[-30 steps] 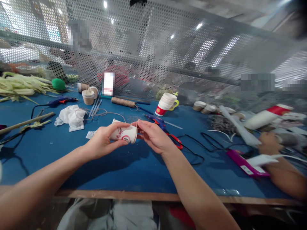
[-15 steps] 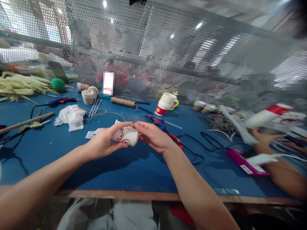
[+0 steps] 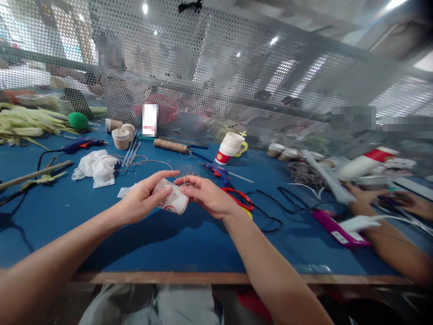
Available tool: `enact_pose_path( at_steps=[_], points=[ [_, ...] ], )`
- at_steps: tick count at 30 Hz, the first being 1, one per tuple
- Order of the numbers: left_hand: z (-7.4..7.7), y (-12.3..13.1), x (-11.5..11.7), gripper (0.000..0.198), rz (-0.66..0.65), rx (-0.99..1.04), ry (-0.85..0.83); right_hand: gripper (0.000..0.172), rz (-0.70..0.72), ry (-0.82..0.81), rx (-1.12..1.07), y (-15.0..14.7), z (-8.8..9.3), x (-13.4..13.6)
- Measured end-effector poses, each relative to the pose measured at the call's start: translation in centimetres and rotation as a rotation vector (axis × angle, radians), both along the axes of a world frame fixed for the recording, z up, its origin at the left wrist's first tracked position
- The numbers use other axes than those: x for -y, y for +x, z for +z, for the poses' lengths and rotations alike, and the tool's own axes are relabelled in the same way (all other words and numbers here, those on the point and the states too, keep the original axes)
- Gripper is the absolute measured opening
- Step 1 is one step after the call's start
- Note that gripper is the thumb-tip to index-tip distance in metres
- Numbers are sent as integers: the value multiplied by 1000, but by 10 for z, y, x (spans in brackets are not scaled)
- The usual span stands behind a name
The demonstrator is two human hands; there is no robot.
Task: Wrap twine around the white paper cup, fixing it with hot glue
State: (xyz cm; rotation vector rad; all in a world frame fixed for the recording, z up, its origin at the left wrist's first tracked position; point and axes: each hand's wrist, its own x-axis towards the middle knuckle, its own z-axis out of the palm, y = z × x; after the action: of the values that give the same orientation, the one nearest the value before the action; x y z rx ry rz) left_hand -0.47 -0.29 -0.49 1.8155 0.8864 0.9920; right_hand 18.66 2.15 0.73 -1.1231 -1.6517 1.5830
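A small white paper cup [image 3: 172,201] with red print lies on its side between my two hands, above the blue table [image 3: 189,239]. My left hand [image 3: 140,198] wraps round its body, thumb on the near side, forefinger stretched over the top. My right hand [image 3: 206,196] meets the cup at its base end, fingers curled and pinched against it. Just behind my right hand lie red-handled scissors [image 3: 241,198] and a blue glue gun [image 3: 216,170].
A stack of paper cups [image 3: 230,146], a twine spool [image 3: 169,145], twine-wrapped cups [image 3: 120,135], white cloth [image 3: 96,166] and pale leaves [image 3: 23,124] lie farther back. A perforated metal screen stands behind. Another person's hands [image 3: 365,198] work at right beside a magenta tool [image 3: 338,230].
The cup has tilted, its base now pointing down and right, and both hands have shifted slightly left with it. The other person's hand at right has moved over their items.
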Motion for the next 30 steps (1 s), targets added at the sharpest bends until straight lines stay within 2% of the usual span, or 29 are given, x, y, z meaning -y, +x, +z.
enact_pose_path(
  at_steps=[3,6,13,15,19,23,27,30],
  points=[
    [-1,1,-3,46,6,73,-117,31,34,90,68,-2,0,2],
    [-2,0,-5,46,-71,69,-167,31,87,247,177,-4,2,5],
    [-3,1,-1,41,-121,-25,21,32,209,619,343,-8,8,13],
    [-4,2,0,39,-120,-41,31,33,231,672,371,-9,8,13],
    [-4,4,2,36,-27,-123,101,35,216,732,409,-12,6,13],
    [-5,5,1,33,33,-193,122,47,182,706,371,-16,6,11],
    [-6,5,1,30,57,-164,98,58,130,487,267,-17,9,2],
    [-4,4,1,27,73,-116,68,59,133,343,231,-15,12,-5]
  ],
)
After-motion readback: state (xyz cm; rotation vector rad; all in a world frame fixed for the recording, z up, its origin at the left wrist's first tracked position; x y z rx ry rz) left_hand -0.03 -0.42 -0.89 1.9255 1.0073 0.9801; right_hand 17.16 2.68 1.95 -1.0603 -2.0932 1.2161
